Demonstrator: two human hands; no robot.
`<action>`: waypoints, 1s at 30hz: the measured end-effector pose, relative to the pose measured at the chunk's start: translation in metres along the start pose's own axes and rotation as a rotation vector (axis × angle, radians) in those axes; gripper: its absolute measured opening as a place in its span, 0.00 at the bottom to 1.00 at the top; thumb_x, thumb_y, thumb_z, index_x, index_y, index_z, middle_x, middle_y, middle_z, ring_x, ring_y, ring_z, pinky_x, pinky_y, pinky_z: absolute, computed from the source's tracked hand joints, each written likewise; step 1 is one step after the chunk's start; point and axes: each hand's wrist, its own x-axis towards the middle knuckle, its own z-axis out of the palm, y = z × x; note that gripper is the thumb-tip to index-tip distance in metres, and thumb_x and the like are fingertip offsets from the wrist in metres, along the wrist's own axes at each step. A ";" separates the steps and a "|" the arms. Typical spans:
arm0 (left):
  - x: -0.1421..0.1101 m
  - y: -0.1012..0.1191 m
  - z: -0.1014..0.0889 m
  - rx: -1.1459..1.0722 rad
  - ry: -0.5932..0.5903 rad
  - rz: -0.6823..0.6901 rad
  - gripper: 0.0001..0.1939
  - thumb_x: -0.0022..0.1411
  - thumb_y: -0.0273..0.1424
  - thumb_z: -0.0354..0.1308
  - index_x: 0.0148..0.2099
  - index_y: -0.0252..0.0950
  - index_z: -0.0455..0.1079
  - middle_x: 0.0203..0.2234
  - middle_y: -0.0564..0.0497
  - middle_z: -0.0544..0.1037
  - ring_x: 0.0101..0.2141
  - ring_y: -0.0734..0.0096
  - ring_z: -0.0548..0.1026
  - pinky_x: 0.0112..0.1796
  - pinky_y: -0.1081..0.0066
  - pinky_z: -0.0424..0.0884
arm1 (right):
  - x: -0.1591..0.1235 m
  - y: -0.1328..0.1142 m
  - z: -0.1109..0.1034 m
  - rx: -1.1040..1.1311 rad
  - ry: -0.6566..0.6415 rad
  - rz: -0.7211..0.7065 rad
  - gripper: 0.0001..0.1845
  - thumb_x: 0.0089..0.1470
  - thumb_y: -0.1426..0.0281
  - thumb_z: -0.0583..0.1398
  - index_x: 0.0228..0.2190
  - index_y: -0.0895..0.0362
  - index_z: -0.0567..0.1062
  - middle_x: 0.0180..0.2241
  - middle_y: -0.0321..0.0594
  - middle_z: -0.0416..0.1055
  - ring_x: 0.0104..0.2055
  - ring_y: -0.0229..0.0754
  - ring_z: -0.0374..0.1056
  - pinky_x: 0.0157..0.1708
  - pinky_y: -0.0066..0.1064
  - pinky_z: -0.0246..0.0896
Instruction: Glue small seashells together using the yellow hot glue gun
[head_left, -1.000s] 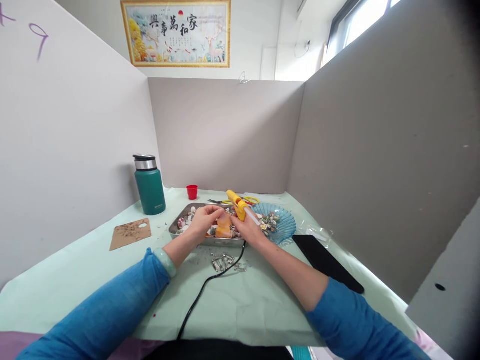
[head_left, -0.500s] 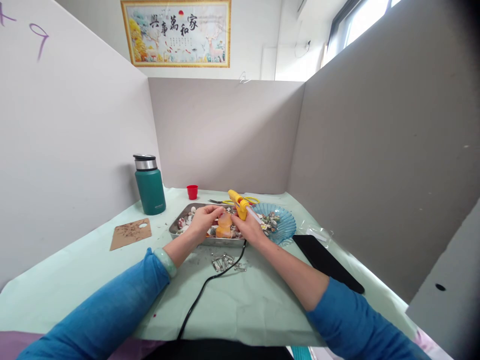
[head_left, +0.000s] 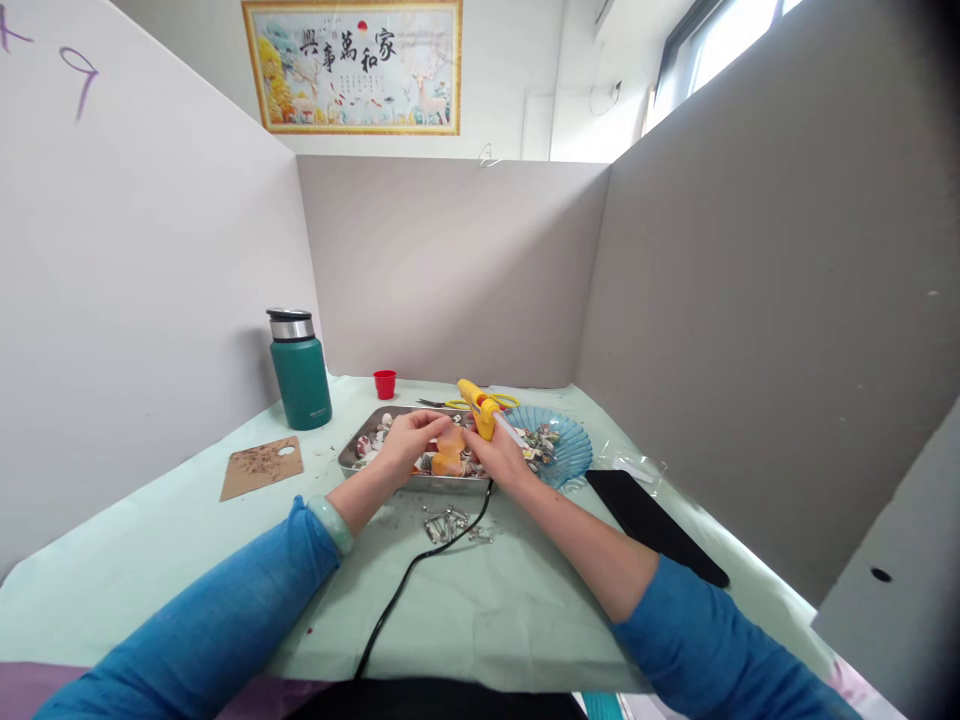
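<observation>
My left hand [head_left: 411, 440] is over the metal tray [head_left: 442, 484], thumb and fingers pinched at the upper edge of a peach-orange, bow-like piece [head_left: 448, 452]. Its exact kind is unclear. My right hand [head_left: 496, 455] is closed round a yellow hot glue gun [head_left: 484, 408], beside the orange piece. A whitish glue stick [head_left: 510, 430] juts from the gun toward the lower right. Below, the black cord [head_left: 412, 567] runs down to the table's front edge. Small white and reddish pieces [head_left: 365, 445] lie in the tray, partly hidden by my hands.
A blue scalloped plate [head_left: 576, 440] with small flower-like pieces stands right of the tray. Metal clips or pins [head_left: 446, 525] lie in front. Around are yellow-handled scissors [head_left: 454, 404], a red cup [head_left: 385, 384], a green bottle [head_left: 300, 380], brown card [head_left: 262, 467] and a black slab [head_left: 652, 525].
Almost nothing differs. Both hands hold the same place over the tray, with only a very slight shift of the glue gun.
</observation>
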 end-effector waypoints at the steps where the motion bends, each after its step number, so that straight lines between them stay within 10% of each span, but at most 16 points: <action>1: 0.000 0.000 0.000 -0.001 0.001 -0.001 0.18 0.43 0.41 0.67 0.31 0.31 0.73 0.26 0.49 0.75 0.28 0.71 0.72 0.32 0.68 0.71 | 0.000 0.000 0.000 0.004 -0.002 0.002 0.16 0.44 0.64 0.60 0.37 0.57 0.69 0.21 0.31 0.65 0.19 0.33 0.61 0.17 0.24 0.58; 11: 0.008 -0.001 -0.006 -0.277 0.202 -0.044 0.20 0.38 0.37 0.70 0.32 0.32 0.71 0.25 0.50 0.74 0.26 0.73 0.72 0.29 0.72 0.70 | -0.005 -0.012 -0.003 -0.056 -0.008 0.022 0.13 0.49 0.58 0.58 0.26 0.55 0.67 0.18 0.33 0.62 0.18 0.36 0.60 0.17 0.27 0.56; 30: 0.011 0.015 -0.018 -0.439 0.042 0.010 0.11 0.45 0.32 0.67 0.29 0.31 0.71 0.23 0.52 0.73 0.26 0.77 0.70 0.28 0.75 0.67 | -0.002 -0.007 -0.004 -0.229 0.003 -0.076 0.10 0.47 0.65 0.59 0.34 0.54 0.67 0.27 0.35 0.71 0.28 0.40 0.66 0.28 0.30 0.61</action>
